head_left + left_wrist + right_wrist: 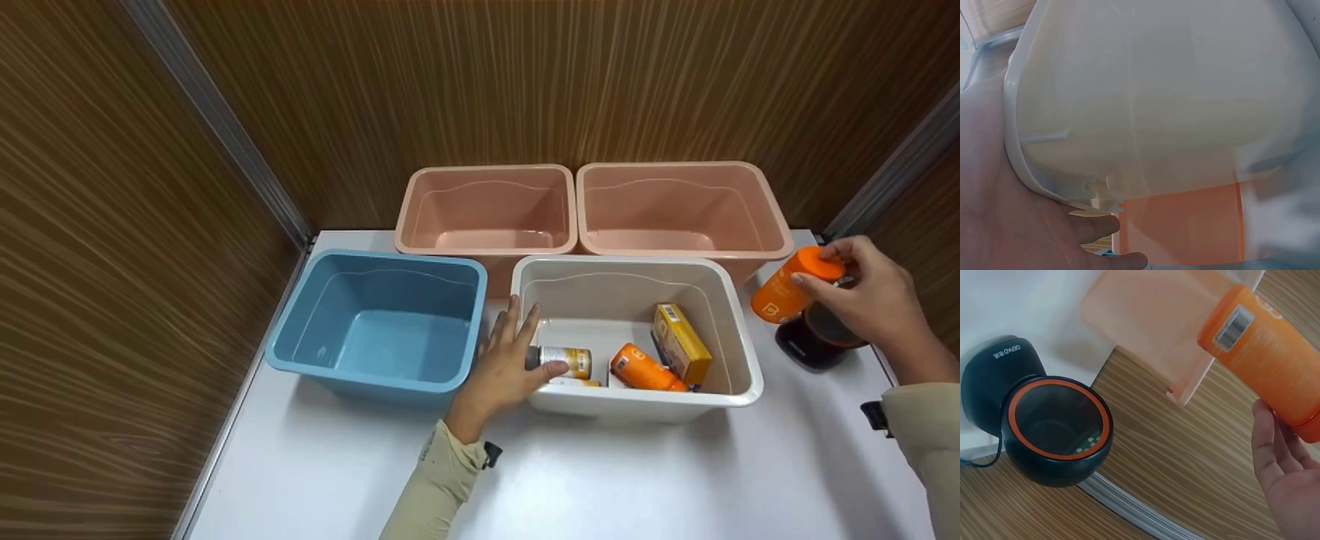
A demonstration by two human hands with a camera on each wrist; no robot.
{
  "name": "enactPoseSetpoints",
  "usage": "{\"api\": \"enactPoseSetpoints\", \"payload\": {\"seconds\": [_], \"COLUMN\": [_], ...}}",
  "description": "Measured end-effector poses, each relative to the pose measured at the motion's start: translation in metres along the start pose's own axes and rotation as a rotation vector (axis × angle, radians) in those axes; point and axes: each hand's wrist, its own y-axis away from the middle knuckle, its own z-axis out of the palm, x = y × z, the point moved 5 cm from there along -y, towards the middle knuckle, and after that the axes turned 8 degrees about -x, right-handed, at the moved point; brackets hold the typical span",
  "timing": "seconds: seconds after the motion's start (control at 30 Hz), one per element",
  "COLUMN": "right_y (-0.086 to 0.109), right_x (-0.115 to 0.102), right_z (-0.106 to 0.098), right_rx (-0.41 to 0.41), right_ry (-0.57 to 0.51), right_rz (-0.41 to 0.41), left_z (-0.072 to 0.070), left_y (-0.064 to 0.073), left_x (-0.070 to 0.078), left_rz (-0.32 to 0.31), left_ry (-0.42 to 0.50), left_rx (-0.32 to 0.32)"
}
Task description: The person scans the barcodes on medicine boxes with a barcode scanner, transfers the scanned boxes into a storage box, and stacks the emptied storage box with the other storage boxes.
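1. From my remote seat I see the right hand [874,292] grasping the orange bottle [784,291] by its cap end, thumb and fingers pinching, which leaves most of the labelled body uncovered
2. The bottle is tilted, out at the far right between the pink bin on the right [675,199] and the black scanner [804,346]
3. My right wrist view shows a barcode [1233,327] near the bottle's base; I judge the cap-end grip suits it, since no finger covers that print
4. The scanner, with its round window ringed in orange, stands on the bench [315,472] outside the bins, I suppose so a held item can be shown to it easily
5. The left hand [510,367] is released, fingers straight and spread, at the left side of the white bin [637,412]; I read it as steadying the rim
6. Inside that bin a yellow box [682,345] leans near another orange container [643,367], beside a dark-capped bottle [571,361], tumbled loosely rather than stacked
7. The blue bin [394,337] and the pink bin on the left [487,202] sit close by, probably for short reaches
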Motion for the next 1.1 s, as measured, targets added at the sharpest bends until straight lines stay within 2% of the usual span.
{"api": "enactPoseSetpoints", "payload": {"seconds": [0.33, 0.5, 0.67, 0.77, 0.9, 1.1], "right_y": [-0.006, -0.008, -0.009, -0.008, -0.006, -0.002], "right_x": [0.005, 0.009, 0.009, 0.01, 0.014, 0.023], "right_z": [-0.001, -0.003, -0.006, -0.005, -0.002, -0.003], "right_rx": [0.026, -0.025, -0.046, -0.054, -0.054, 0.004], "right_ry": [0.113, 0.243, 0.33, 0.333, 0.283, 0.177], "right_rz": [0.079, 0.147, 0.162, 0.176, 0.197, 0.246], "left_z": [0.0, -0.001, -0.001, -0.001, 0.0, 0.0], "left_y": [0.0, 0.0, -0.001, -0.001, -0.001, 0.0], "left_x": [0.0, 0.001, 0.001, 0.001, 0.0, -0.001], "left_rz": [0.008, 0.018, 0.021, 0.019, 0.02, 0.019], "left_ry": [-0.001, -0.001, -0.005, -0.001, 0.009, 0.015], "left_rx": [0.006, 0.006, 0.012, 0.01, 0.008, 0.009]}}
